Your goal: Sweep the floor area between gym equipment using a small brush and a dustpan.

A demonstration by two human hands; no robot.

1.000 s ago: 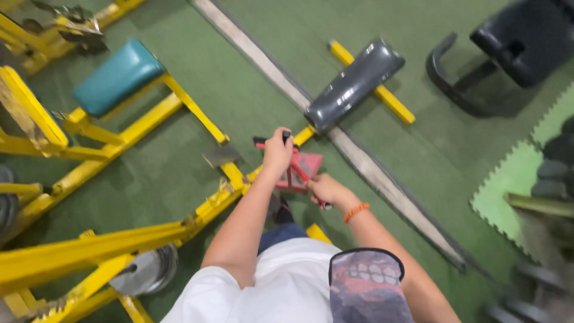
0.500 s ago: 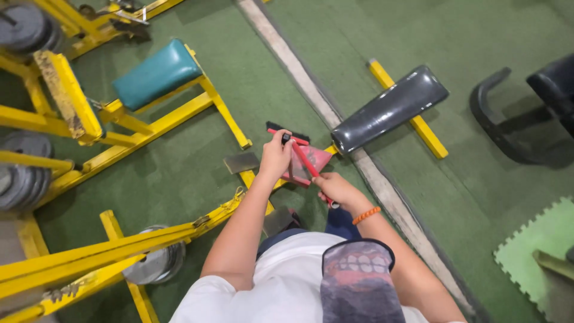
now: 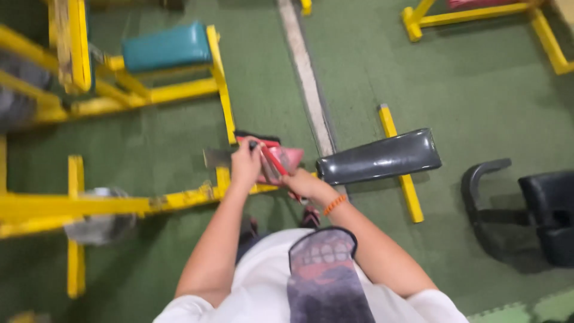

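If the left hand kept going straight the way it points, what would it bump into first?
Probably the black brush head just past the left hand, then the yellow frame bar beyond. The picture is blurred and depth is unclear, so that is a guess.

The person wears a white short-sleeved shirt (image 3: 269, 287), both arms bare below the sleeves. An orange beaded bracelet (image 3: 335, 204) circles the right wrist. A grey-and-red printed cloth (image 3: 323, 275) hangs at the chest.

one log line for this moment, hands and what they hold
left hand: grips broom handle | right hand: grips dustpan handle | floor: green turf
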